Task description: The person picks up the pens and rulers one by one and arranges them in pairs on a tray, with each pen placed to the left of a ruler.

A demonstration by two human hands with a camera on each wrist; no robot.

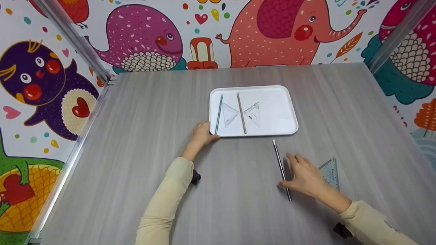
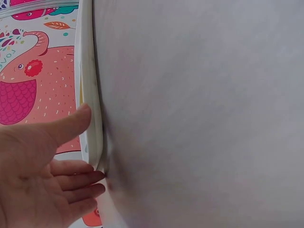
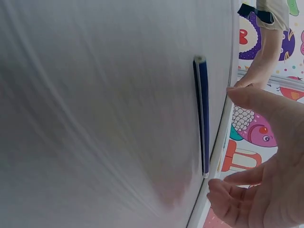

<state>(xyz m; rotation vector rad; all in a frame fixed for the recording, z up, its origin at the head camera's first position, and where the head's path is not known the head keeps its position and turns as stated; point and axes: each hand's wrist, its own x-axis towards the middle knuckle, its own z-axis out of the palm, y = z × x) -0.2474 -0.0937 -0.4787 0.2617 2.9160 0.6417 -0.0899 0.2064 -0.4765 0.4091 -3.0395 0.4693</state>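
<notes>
**Spread right hand point(image 1: 305, 175) at the dark pencil point(image 1: 278, 160)**

My right thumb and fingers are parted, pinching nothing. From the head view, my thumb tip overlaps the pencil; contact, cannot tell.

Risks, as I judge them: the slim barrel could roll or swivel if 1 side gets nudged before the other is met. My right hand also covers part of the blue-tinted set square point(image 1: 330, 172), so a low sweep could drag it.

Appearance: straight, dark, pale at the far end; the right wrist view shows blue with a light lengthwise stripe. It lies slightly slanted on the grey table point(image 1: 136, 136), on the near side of the white tray point(image 1: 276, 119) and apart from it.

Farther out, my left hand point(image 1: 201, 133) holds the tray's near-left corner between thumb and fingers. The tray bears 1 grey-green pencil point(image 1: 219, 114), 1 brown pencil point(image 1: 241, 112) and 2 clear set squares point(image 1: 230, 115).
</notes>
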